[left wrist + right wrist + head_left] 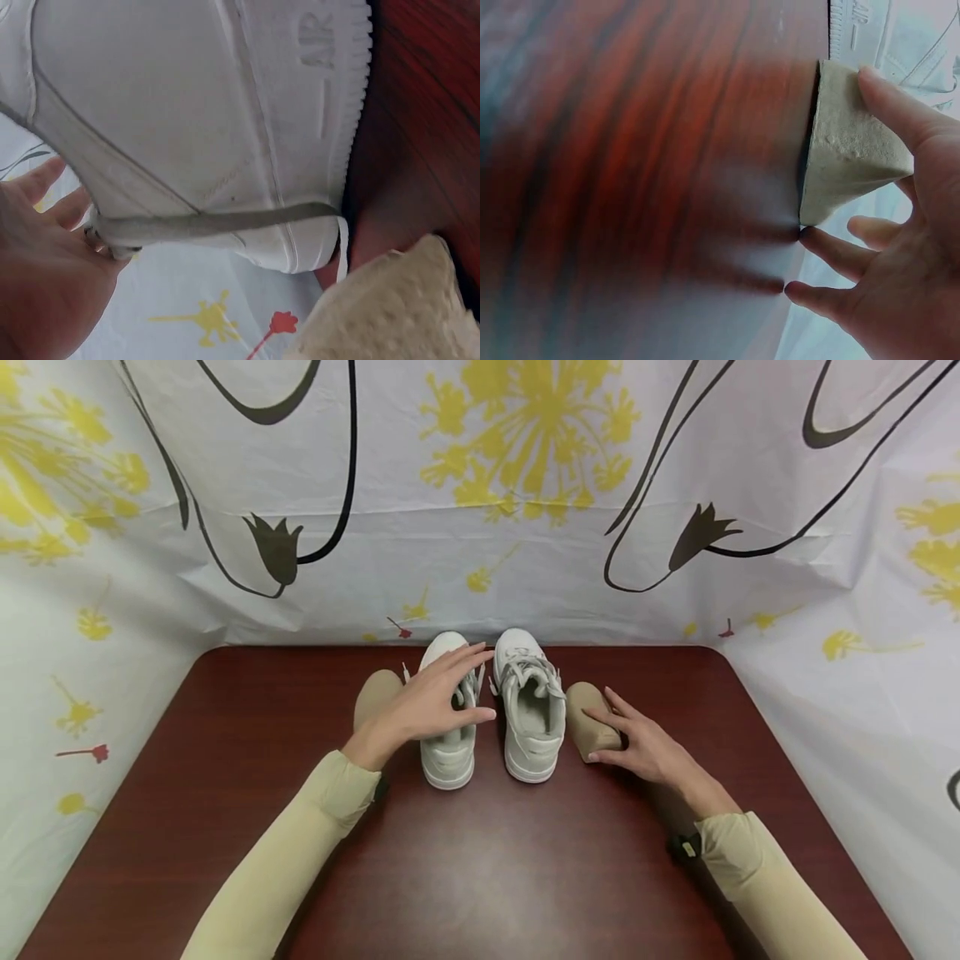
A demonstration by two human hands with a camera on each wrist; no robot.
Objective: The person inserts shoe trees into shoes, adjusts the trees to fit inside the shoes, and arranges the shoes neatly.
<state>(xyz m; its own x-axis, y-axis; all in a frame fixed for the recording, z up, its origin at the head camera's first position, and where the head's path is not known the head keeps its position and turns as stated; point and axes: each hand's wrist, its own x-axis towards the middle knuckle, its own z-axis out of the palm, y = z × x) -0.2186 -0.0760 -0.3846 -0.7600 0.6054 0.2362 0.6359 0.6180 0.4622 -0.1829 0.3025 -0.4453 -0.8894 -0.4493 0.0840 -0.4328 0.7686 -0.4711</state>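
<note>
Two white lace-up sneakers stand side by side near the table's far edge, toes away from me. Over the left sneaker (448, 764) my left hand (431, 697) spreads with fingers extended and nothing held; in the left wrist view the sneaker's side and a loose lace (225, 223) show. Just right of the right sneaker (532, 756), my right hand (651, 745) grips a beige molded-pulp shoe insert (585, 718) between thumb and fingers. The right wrist view has the insert (851, 146) down on the table. Another beige insert (375, 692) lies left of the left sneaker, partly behind my left wrist.
The dark red-brown wooden table (480, 877) extends toward me in front of the shoes. A white cloth (495, 585) with yellow and dark plant prints hangs right behind the far edge and along both sides.
</note>
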